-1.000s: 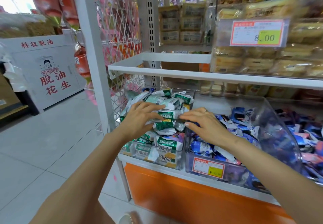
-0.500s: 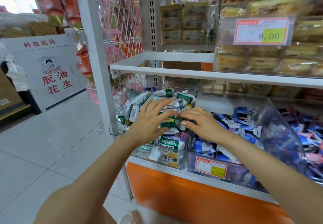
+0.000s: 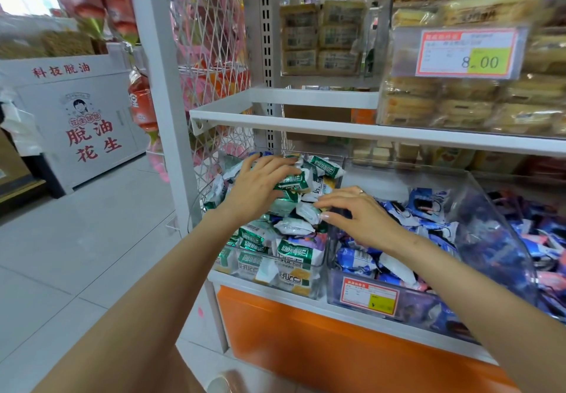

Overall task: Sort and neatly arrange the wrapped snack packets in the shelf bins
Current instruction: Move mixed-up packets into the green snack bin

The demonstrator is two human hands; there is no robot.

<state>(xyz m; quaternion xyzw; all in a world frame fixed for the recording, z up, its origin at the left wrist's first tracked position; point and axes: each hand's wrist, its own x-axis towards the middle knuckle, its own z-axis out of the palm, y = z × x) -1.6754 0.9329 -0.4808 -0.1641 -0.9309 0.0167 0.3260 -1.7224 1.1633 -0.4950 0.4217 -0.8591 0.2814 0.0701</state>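
Landmark = left bin point(image 3: 263, 271): clear hard plastic, straight walls, heaped above its rim with green packets point(image 3: 295, 251). The right bin point(image 3: 490, 239) touches it on the right. Same clear plastic but with a curved, sloping side wall, full of blue packets point(image 3: 428, 205), red-yellow price tag point(image 3: 369, 296) on its front. A white metal shelf point(image 3: 337, 130) runs above the left bin.

Left hand point(image 3: 257, 187): palm down on top of the heap in the left bin, fingers spread and only slightly bent, nothing gripped.

Right hand point(image 3: 361, 218): over the wall the two bins share, fingertips point(image 3: 332, 201) reaching into the left bin's heap. Thumb sits under and fingers over a small white-green packet. Cannot tell if it actually pinches it.

Handling, my read:
- Packets are light and pillow-shaped, in glossy film with flat crimped ends.
- They're slippery on each other and the heap is loose, so it likely slides if shoved from one side.
- Contents look like biscuit or cake, so probably crushable. Don't squeeze the middle.
- Best hold is flat fingers across the short sides, or a crimped end for singles.
- Flat pressure from above should settle the heap below the rim.
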